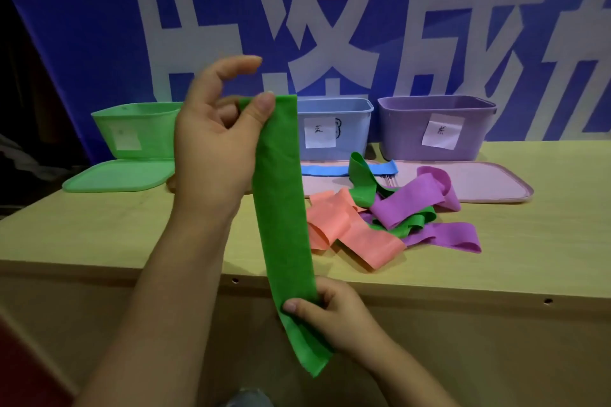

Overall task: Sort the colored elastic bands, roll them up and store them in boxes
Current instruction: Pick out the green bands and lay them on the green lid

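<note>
A long green elastic band [284, 215] hangs stretched flat in front of me, above the table's near edge. My left hand [215, 142] pinches its top end between thumb and fingers. My right hand [334, 314] pinches it near the bottom, with a short tail hanging below. On the table to the right lies a tangled pile of bands: pink [350, 231], purple [410, 198], another green one [363, 185] and a blue one [330, 170]. Three labelled boxes stand at the back: green [139, 129], blue [350, 129] and purple [410, 129].
A green lid [115, 177] lies flat in front of the green box, and a pink lid [489, 182] lies before the purple box. The wooden table [99, 235] has a front edge [463, 287] close to me. A blue banner with white characters [330, 26] hangs behind.
</note>
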